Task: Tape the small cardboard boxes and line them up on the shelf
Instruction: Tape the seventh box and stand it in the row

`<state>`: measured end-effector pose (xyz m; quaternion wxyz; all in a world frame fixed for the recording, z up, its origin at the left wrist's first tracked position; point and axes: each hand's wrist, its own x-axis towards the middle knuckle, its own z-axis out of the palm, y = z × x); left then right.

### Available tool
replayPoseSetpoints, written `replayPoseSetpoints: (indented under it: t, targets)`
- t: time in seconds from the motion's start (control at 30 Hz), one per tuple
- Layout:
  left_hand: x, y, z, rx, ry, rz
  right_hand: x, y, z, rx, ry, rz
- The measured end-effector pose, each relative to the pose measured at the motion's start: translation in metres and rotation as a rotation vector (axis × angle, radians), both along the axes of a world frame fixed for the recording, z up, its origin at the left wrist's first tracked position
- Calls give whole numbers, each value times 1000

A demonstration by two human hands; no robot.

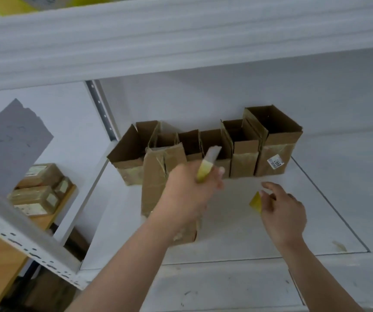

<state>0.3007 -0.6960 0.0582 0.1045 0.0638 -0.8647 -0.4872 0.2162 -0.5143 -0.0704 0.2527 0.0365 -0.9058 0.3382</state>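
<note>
Brown corrugated cardboard throughout: a row of small boxes (205, 145) stands along the back of the white shelf (304, 212), tops open, flaps up, sides touching or nearly so. Glossy clear tape over the lower faces, wrinkled in places. Rightmost box (273, 143) is the tallest in the row and carries a white printed label (275, 163) on its front. Leftmost box is tilted, flaps splayed.

One taller box (160, 176) sits in front of the row at its left end, taped on the front face, tape creased. Its lower part is hidden behind the left forearm.

Left hand (192, 190) is over that front box, fingers curled around a yellow-handled tool with a pale tip (208, 165), probably a cutter or tape dispenser; motion blur, can't confirm. The tip points up toward the middle of the row.

Right hand (282, 206) is above bare shelf surface, well apart from the boxes. Fingertips pinch a small yellow triangular piece (256, 202), thin and flat, looks like a tape scrap. Other fingers loosely spread.

Shelf surface is smooth, matte white, with a thin seam line on the right side. Perforated grey metal upright (101, 109) at the back left. More taped brown parcels (39, 190) are stacked in the neighbouring bay on the left.
</note>
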Motion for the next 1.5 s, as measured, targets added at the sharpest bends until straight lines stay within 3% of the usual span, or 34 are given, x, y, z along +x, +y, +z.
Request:
replayPoseSetpoints:
  t: [0.17, 0.3, 0.37, 0.43, 0.5, 0.6, 0.67, 0.77, 0.83, 0.87, 0.97, 1.03, 1.1, 1.17, 1.33, 1.5]
  targets:
    - [1, -71, -4, 55, 113, 379, 6, -9, -33, 118, -76, 122]
    - [10, -132, -66, -67, -80, 573, 9, -20, -46, 172, -252, 167]
    - [22, -151, -106, -185, -276, 557, 8, -24, -46, 174, -465, 147]
    - [34, -159, -144, -310, -422, 483, 8, -26, -45, 219, -559, 134]
    - [44, -158, -168, -358, -492, 442, 6, -29, -38, 259, -504, 127]
    - [49, -156, -179, -384, -558, 384, 2, -38, -12, 158, -376, 155]
    - [48, -156, -170, -339, -489, 401, 2, -46, 8, 94, -247, 234]
    - [44, -151, -125, -149, 0, 470, 11, -65, 45, 9, 18, 426]
    - [37, -140, -85, -93, 285, 344, 17, -83, 65, 32, 113, 595]
    - [35, -135, -68, -92, 343, 230, 20, -92, 71, 64, 118, 680]
    - [31, -119, -51, -208, 196, -43, 24, -111, 73, 206, -9, 805]
    - [33, -114, -59, -266, 77, -101, 24, -112, 64, 273, -88, 827]
    - [36, -111, -67, -222, 73, -109, 23, -110, 57, 231, -89, 872]
    - [36, -112, -69, -195, 102, -104, 21, -108, 51, 201, -44, 894]
    - [33, -116, -77, -362, 135, -163, 19, -108, 37, 216, 135, 878]
    - [32, -113, -86, -332, 238, -129, 22, -112, 29, 197, 280, 802]
